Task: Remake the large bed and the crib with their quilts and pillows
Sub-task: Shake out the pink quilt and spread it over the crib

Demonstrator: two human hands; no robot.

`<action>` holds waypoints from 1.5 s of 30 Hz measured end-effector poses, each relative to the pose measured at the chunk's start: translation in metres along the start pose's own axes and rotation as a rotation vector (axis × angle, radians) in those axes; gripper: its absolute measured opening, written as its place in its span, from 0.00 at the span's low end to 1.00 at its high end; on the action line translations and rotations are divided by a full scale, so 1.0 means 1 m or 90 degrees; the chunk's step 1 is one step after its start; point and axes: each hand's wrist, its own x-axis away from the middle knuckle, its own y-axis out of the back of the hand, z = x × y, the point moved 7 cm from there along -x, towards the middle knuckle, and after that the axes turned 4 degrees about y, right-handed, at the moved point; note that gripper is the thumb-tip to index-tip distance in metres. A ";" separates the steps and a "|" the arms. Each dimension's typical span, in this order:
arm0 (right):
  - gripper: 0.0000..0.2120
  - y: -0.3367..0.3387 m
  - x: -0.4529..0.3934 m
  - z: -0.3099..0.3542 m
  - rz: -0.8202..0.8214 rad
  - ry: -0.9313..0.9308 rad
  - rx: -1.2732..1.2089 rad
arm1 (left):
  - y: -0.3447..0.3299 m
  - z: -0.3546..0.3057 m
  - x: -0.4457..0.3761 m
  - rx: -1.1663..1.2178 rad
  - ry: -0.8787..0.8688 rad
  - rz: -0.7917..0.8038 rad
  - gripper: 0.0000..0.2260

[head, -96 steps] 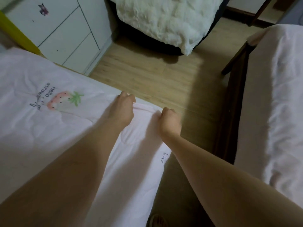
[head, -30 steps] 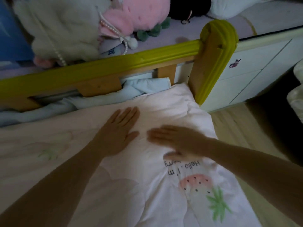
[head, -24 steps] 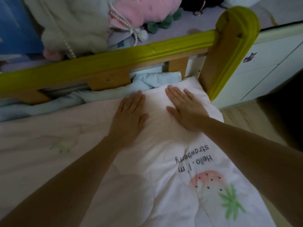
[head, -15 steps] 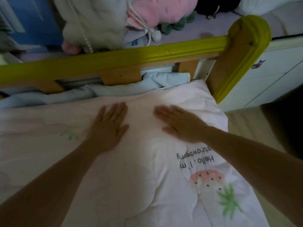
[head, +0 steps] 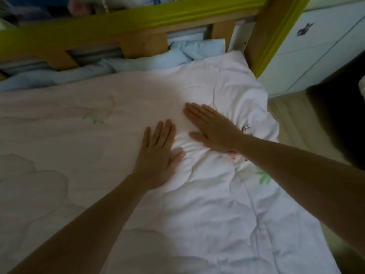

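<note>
Both hands pulled nearer on the quilt since half a second ago, now just beside each other and bunching a ridge of wrinkles between them, strawberry print partly covered by the right forearm. Left hand flat, palm down, fingers together, thumb out to the right; right hand flat too, fingers spread slightly and aimed far-left, neither pinching fabric. Quilt spread over the crib mattress, far edge against a blue bumper under the green-capped wooden rail, right edge hanging off beside the corner post.
</note>
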 end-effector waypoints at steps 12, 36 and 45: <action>0.36 -0.017 0.196 0.084 0.110 -0.163 -0.015 | -0.019 -0.158 0.221 -0.056 -0.706 0.066 0.32; 0.28 0.070 0.098 0.200 0.140 0.117 -0.045 | 0.087 0.050 0.187 0.066 0.542 0.144 0.30; 0.28 0.013 -0.051 0.276 0.094 0.322 0.010 | 0.042 0.122 0.247 0.115 0.780 -0.049 0.31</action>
